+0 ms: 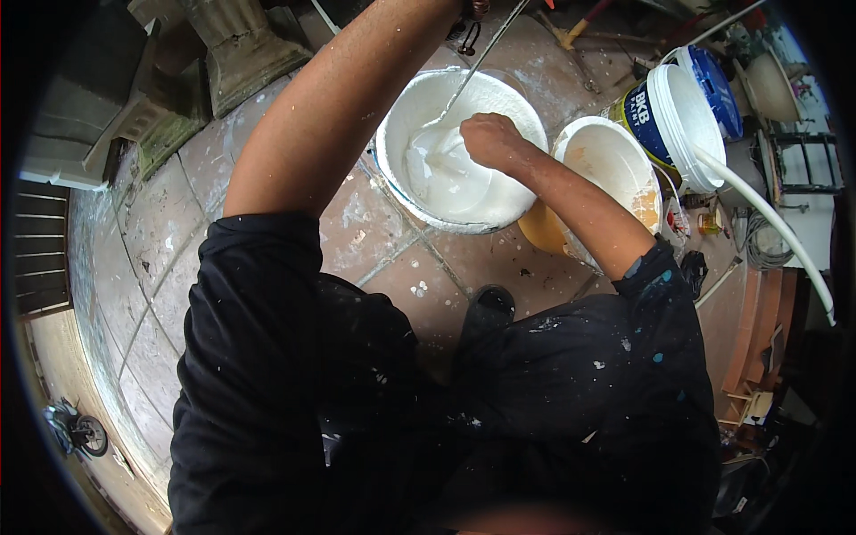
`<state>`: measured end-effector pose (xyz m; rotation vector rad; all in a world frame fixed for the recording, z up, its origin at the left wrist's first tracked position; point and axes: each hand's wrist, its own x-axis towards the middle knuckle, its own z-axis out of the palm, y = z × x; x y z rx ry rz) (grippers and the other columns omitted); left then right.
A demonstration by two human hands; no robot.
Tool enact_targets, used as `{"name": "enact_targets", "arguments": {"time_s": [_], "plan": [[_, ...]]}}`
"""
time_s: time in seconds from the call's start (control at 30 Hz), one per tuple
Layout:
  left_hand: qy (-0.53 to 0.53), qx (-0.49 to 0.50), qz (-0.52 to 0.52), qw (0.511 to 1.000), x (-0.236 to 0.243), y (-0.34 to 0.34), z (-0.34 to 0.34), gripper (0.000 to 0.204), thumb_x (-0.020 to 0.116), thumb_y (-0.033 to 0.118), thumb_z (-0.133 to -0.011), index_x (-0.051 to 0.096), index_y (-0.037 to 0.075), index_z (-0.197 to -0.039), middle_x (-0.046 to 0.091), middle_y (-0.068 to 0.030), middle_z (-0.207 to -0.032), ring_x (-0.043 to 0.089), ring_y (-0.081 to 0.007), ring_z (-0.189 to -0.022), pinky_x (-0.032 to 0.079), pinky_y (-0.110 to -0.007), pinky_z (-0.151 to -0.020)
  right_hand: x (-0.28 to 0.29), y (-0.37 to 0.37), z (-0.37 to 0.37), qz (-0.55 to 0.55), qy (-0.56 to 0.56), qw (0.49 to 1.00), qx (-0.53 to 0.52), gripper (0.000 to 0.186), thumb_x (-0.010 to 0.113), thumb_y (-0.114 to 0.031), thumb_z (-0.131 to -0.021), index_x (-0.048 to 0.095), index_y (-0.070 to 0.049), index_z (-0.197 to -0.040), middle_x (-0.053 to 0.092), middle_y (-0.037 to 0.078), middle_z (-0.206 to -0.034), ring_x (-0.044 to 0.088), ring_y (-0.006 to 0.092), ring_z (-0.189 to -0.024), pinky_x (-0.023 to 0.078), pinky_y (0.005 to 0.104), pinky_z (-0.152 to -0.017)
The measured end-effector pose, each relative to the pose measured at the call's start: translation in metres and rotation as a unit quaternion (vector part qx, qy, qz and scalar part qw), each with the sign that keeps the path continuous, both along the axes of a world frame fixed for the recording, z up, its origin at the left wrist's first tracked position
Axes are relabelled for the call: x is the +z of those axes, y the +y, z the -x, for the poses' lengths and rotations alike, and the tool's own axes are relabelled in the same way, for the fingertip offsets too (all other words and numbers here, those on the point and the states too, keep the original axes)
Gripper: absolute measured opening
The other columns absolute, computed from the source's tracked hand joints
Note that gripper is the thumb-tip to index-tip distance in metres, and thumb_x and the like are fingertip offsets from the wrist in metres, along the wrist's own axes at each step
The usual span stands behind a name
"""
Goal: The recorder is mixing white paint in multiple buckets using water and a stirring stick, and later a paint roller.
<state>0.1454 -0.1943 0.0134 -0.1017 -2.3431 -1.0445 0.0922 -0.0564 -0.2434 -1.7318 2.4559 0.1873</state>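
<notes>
My left arm (334, 107) reaches up past the top edge, so the left hand is out of the picture; a dark cord hangs at its wrist. Beside that wrist, a thin rod (486, 53), coated white toward its lower end, slants down into a white bucket (522, 201). Thick white paint (450, 183) lies inside, with ridges and lumps on its surface. Over the bucket's right half, my right hand (490, 141) is closed in a fist. Whatever its fingers hold, if anything, is hidden.
Right of the bucket stand a paint-smeared tub (606, 147) and a tilted blue-labelled paint pail (687, 125) with a white hose (776, 218). A blue lid (716, 89) is behind. A stone pedestal base (245, 53) rises at upper left. Splattered tiles (357, 236) cover the floor.
</notes>
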Motion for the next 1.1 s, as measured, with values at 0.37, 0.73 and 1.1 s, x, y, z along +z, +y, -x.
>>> {"name": "enact_targets", "arguments": {"time_s": [0.37,0.73,1.1], "plan": [[0.019,0.028,-0.022,0.999,-0.005,-0.004,0.005,0.035,0.057,0.030,-0.086,0.067,-0.003,-0.093,0.068,-0.0292,-0.087,0.066,-0.0457,-0.086,0.052,-0.047,-0.074,-0.001,0.004,-0.010,-0.215,-0.053,0.975,-0.012,0.023,0.057,-0.008,-0.078,0.074,-0.003,-0.093,0.072,0.019,-0.097,0.070,0.0357,-0.092,0.055,0.0455,-0.080],[0.021,0.032,-0.019,0.999,-0.001,-0.005,0.005,0.036,0.057,0.031,-0.085,0.069,-0.003,-0.092,0.068,-0.0284,-0.085,0.066,-0.0448,-0.086,0.052,-0.046,-0.074,0.001,-0.007,-0.026,-0.213,-0.095,0.971,-0.046,0.026,0.060,-0.007,-0.074,0.074,-0.003,-0.096,0.072,0.019,-0.098,0.070,0.0353,-0.095,0.056,0.0433,-0.081],[0.008,0.029,-0.017,0.999,-0.002,-0.008,0.002,0.032,0.056,0.025,-0.083,0.068,-0.004,-0.090,0.068,-0.0282,-0.084,0.066,-0.0453,-0.084,0.052,-0.047,-0.073,-0.023,-0.010,0.001,-0.032,-0.051,0.998,-0.021,0.018,0.060,-0.007,-0.076,0.072,-0.002,-0.089,0.071,0.021,-0.094,0.068,0.0363,-0.095,0.054,0.0458,-0.085]]}}
